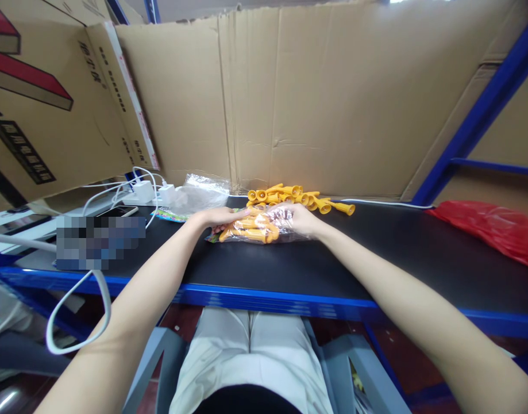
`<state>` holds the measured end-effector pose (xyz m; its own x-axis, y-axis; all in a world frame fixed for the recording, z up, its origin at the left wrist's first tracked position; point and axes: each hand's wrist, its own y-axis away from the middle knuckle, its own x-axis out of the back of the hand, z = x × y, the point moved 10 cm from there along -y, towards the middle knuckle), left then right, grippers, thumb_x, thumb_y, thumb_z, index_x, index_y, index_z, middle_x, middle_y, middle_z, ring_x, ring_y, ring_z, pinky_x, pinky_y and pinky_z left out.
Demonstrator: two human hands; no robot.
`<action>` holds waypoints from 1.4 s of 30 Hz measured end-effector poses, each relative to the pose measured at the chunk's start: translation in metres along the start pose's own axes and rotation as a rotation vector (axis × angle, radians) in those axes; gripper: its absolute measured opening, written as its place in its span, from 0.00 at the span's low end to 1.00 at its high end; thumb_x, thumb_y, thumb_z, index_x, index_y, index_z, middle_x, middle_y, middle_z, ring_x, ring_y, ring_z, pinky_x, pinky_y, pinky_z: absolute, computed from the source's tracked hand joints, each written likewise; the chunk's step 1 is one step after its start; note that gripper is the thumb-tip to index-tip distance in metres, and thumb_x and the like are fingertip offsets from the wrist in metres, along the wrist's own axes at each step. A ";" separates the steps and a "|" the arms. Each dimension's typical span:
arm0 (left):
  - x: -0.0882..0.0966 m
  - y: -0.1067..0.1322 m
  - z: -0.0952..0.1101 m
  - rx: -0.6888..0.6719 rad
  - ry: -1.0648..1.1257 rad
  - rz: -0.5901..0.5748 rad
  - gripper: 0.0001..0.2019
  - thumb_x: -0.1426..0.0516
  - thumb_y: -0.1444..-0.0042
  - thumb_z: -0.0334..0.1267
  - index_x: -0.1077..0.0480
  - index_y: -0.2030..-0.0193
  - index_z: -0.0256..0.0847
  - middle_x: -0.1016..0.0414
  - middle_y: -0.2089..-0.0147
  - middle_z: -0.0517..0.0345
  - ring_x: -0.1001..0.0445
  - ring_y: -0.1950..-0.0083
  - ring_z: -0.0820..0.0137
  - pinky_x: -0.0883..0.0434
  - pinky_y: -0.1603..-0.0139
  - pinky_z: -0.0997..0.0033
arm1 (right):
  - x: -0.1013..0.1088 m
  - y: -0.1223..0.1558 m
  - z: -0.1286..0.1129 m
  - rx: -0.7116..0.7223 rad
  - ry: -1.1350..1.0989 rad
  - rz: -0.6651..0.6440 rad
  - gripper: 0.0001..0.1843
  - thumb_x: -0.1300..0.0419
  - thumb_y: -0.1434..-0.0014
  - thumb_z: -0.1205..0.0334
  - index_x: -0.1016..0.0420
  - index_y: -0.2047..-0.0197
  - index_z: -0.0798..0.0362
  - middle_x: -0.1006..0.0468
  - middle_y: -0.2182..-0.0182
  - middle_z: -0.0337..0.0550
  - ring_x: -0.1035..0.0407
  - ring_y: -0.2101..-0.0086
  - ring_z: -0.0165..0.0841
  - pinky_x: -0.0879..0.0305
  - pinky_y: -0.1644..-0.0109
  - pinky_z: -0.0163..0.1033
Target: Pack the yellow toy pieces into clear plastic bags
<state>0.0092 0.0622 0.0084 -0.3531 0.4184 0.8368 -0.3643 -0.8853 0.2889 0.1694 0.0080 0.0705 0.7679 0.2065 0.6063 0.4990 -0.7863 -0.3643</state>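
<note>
A clear plastic bag filled with several yellow trumpet-shaped plastic pieces lies on the black table top. My left hand rests on the bag's left end with its fingers curled over it. My right hand grips the bag's right end, fingers closed on the plastic. Just behind the bag, a loose pile of the same yellow pieces lies against the cardboard wall.
A crumpled clear bag and white chargers with cables sit at the left, beside a phone. A red plastic bag lies at the far right. Cardboard sheets wall the back. A blue rail edges the table.
</note>
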 end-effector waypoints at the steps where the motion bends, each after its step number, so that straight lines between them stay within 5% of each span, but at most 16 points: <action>1: 0.000 -0.001 0.000 -0.004 -0.016 0.005 0.34 0.58 0.57 0.72 0.36 0.75 0.38 0.40 0.85 0.57 0.39 0.84 0.72 0.40 0.81 0.70 | 0.001 0.000 0.001 -0.009 0.013 0.002 0.16 0.39 0.55 0.67 0.25 0.60 0.56 0.25 0.56 0.48 0.31 0.55 0.37 0.37 0.50 0.42; 7: 0.002 -0.005 -0.003 0.006 -0.072 0.045 0.31 0.53 0.59 0.70 0.36 0.73 0.39 0.38 0.85 0.58 0.39 0.85 0.72 0.40 0.81 0.71 | 0.029 -0.001 0.017 -0.119 0.257 0.180 0.08 0.45 0.56 0.70 0.27 0.70 0.57 0.25 0.67 0.46 0.32 0.65 0.33 0.37 0.58 0.39; 13: 0.001 -0.003 -0.001 -0.011 -0.065 0.029 0.32 0.54 0.59 0.71 0.37 0.74 0.39 0.38 0.85 0.58 0.38 0.84 0.72 0.41 0.81 0.71 | 0.007 0.006 0.032 -0.270 0.260 -0.077 0.07 0.47 0.54 0.63 0.29 0.75 0.57 0.29 0.79 0.39 0.37 0.76 0.28 0.41 0.72 0.33; 20: -0.001 -0.001 0.001 0.001 0.006 0.018 0.33 0.59 0.57 0.72 0.37 0.73 0.39 0.40 0.86 0.59 0.40 0.85 0.73 0.41 0.82 0.71 | 0.003 0.012 0.039 -0.352 0.210 -0.166 0.04 0.47 0.54 0.66 0.32 0.77 0.54 0.33 0.83 0.37 0.40 0.81 0.26 0.45 0.77 0.32; 28: -0.007 0.002 0.003 0.075 -0.026 -0.007 0.32 0.54 0.54 0.67 0.34 0.73 0.34 0.35 0.85 0.51 0.33 0.82 0.69 0.38 0.79 0.71 | 0.026 0.012 0.015 -0.295 0.128 -0.167 0.24 0.60 0.41 0.54 0.30 0.75 0.55 0.29 0.79 0.44 0.35 0.75 0.30 0.40 0.69 0.37; 31: 0.012 0.000 0.011 0.012 -0.135 0.180 0.32 0.53 0.53 0.65 0.32 0.68 0.33 0.28 0.76 0.46 0.29 0.74 0.65 0.35 0.73 0.69 | 0.024 0.016 0.008 -0.259 0.148 -0.221 0.22 0.52 0.44 0.47 0.30 0.75 0.55 0.28 0.77 0.42 0.35 0.74 0.30 0.41 0.68 0.36; 35: 0.034 0.006 0.040 -0.257 -0.210 0.503 0.30 0.55 0.47 0.59 0.34 0.53 0.34 0.29 0.51 0.43 0.31 0.52 0.60 0.36 0.54 0.67 | 0.024 0.019 0.009 -0.277 0.210 -0.244 0.16 0.44 0.51 0.50 0.30 0.77 0.55 0.28 0.78 0.40 0.37 0.75 0.28 0.43 0.70 0.34; 39: 0.015 0.003 0.056 -0.416 -0.169 0.378 0.27 0.58 0.42 0.53 0.39 0.44 0.37 0.38 0.40 0.49 0.38 0.42 0.63 0.42 0.45 0.71 | 0.032 0.018 0.015 -0.298 0.269 -0.213 0.14 0.45 0.51 0.54 0.32 0.80 0.55 0.30 0.80 0.38 0.39 0.77 0.27 0.45 0.72 0.33; 42: 0.014 0.003 0.057 -0.384 -0.166 0.360 0.23 0.59 0.40 0.50 0.36 0.47 0.37 0.31 0.46 0.50 0.35 0.46 0.64 0.40 0.48 0.71 | 0.045 0.016 0.024 -0.345 0.391 -0.132 0.12 0.46 0.52 0.58 0.34 0.81 0.55 0.32 0.81 0.38 0.40 0.78 0.28 0.47 0.74 0.34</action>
<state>0.0521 0.0536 0.0476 -0.3846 0.0376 0.9223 -0.5443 -0.8162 -0.1937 0.2217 0.0183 0.0748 0.4681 0.1361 0.8732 0.3695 -0.9277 -0.0535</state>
